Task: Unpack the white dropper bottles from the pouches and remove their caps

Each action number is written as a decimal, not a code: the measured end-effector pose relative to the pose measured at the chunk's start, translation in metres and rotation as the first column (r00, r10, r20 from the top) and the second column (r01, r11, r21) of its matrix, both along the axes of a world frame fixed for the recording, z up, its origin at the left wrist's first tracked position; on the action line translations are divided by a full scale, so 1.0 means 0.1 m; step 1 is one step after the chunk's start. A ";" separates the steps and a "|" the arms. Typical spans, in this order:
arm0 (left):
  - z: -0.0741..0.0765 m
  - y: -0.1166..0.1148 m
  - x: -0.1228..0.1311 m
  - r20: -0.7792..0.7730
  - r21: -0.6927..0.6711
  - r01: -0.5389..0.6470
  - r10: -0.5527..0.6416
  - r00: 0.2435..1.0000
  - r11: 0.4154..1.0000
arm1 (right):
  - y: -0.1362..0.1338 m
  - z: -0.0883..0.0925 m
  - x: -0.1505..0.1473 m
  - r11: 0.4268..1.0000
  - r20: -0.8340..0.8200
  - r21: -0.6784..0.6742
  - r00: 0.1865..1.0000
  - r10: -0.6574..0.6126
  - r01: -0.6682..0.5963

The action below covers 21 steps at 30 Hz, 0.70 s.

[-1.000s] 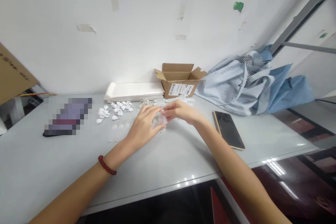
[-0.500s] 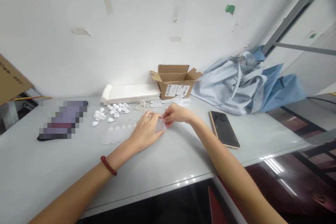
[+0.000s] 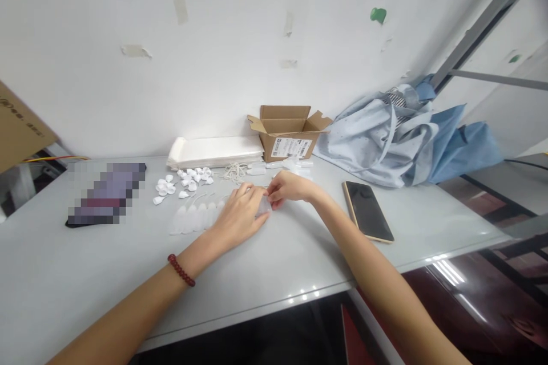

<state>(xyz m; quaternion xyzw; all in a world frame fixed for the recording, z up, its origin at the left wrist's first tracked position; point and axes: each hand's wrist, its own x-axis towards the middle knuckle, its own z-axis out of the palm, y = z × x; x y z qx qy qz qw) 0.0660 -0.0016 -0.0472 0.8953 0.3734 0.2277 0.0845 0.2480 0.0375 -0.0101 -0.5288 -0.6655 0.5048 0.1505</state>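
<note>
My left hand lies palm down over the right end of a row of translucent pieces, its thumb and fingers around a clear piece. My right hand meets it there, thumb and fingers pinched at the top of the same piece; what exactly they pinch is too small to tell. Thin pale strings run up from the row. Behind lie several small white pieces, a bundle of pale cord and clear tubes.
A stack of white sheets and an open cardboard box stand against the wall. A phone and a blue cloth bag are on the right, a blurred purple item on the left.
The view has shifted slightly. Both hands remain together at the clear piece, with the right fingers curled a little differently.
</note>
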 end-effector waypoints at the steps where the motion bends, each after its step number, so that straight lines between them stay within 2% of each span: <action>1: 0.01 0.00 0.00 0.000 0.005 0.008 -0.008 1.000 1.000 | 0.00 0.00 0.00 1.000 -0.005 -0.002 1.000 0.007 -0.007; 6: 0.09 0.05 -0.10 0.030 0.043 -0.027 0.026 0.999 0.999 | 0.02 -0.02 0.05 0.999 -0.032 0.047 0.999 -0.001 0.003; 10: 0.11 0.27 -0.34 0.028 0.091 -0.183 0.181 0.983 0.979 | 0.05 -0.01 0.10 0.977 -0.005 0.188 0.995 -0.098 0.097; 16: 0.01 0.65 -0.77 -0.025 0.054 -0.369 0.371 0.928 0.928 | 0.07 0.03 0.14 0.914 0.298 0.381 0.918 -0.262 0.138; 21: -0.04 0.75 -0.88 -0.076 0.035 -0.398 0.400 0.913 0.917 | 0.04 0.04 0.15 0.911 0.417 0.408 0.876 -0.242 0.058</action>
